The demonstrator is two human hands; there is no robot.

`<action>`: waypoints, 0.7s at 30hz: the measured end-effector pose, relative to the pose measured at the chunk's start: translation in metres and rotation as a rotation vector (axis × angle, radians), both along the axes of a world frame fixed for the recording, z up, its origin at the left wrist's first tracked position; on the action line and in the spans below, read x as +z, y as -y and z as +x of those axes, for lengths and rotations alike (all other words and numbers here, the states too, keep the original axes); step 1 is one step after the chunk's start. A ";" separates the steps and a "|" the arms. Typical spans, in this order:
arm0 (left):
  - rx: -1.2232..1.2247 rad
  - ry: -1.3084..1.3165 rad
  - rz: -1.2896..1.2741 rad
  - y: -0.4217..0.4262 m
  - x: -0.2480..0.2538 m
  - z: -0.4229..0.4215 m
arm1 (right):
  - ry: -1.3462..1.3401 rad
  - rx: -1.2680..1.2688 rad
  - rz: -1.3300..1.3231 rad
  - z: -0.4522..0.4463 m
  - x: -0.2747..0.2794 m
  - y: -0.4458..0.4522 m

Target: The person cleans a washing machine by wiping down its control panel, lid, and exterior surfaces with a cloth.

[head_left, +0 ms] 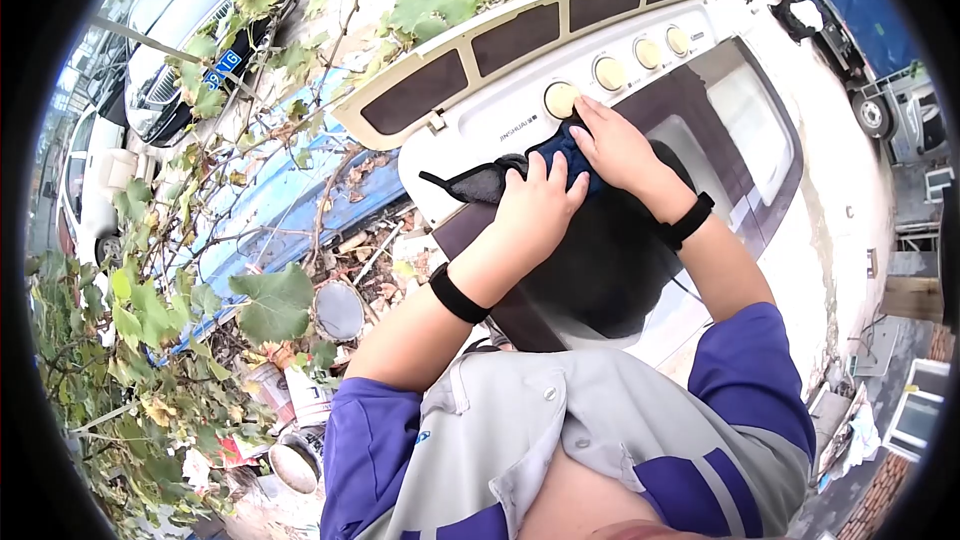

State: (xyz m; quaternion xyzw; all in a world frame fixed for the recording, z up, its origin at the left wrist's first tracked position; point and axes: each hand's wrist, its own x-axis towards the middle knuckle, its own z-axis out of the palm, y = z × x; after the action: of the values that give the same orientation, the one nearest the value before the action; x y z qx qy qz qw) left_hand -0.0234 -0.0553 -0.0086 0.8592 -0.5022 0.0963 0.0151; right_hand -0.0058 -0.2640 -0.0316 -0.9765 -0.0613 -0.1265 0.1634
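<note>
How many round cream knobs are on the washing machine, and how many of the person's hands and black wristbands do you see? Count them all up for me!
Cream knobs: 4
Hands: 2
Black wristbands: 2
Total: 8

Dark cloth (573, 147) (partly blue) on washing machine (470, 123)

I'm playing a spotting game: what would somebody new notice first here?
Probably the big white washing machine around the middle, with its row of cream knobs. Next, the left hand and right hand on dark cloth near the leftmost knob. Then the green leaves crowding the left side.
</note>
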 end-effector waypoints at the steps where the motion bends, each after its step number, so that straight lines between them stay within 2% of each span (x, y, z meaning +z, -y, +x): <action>1: 0.000 0.017 -0.014 -0.001 -0.001 0.000 | 0.027 0.010 0.035 -0.001 -0.003 0.003; 2: 0.003 0.035 -0.028 -0.002 -0.002 0.000 | 0.055 0.024 0.070 -0.001 -0.003 0.005; 6: 0.007 -0.048 0.009 -0.002 0.005 0.003 | -0.212 -0.154 0.513 0.021 0.023 0.022; 8: -0.006 -0.151 0.048 -0.001 0.012 0.009 | -0.277 -0.120 0.572 0.037 0.011 0.039; 12: -0.022 -0.210 0.057 -0.003 0.013 0.013 | -0.244 -0.122 0.405 0.041 0.013 0.022; 16: 0.009 -0.128 0.030 -0.002 0.008 0.007 | -0.164 -0.072 0.265 0.040 0.022 0.011; 21: 0.016 -0.099 0.026 0.001 0.006 0.006 | -0.131 -0.166 0.335 0.049 0.018 0.018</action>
State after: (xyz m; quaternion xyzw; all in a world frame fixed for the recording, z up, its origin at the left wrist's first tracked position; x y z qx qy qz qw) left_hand -0.0177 -0.0558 -0.0026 0.8671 -0.4951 0.0474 0.0280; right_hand 0.0428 -0.2819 -0.0141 -0.9435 0.0519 -0.0841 0.3165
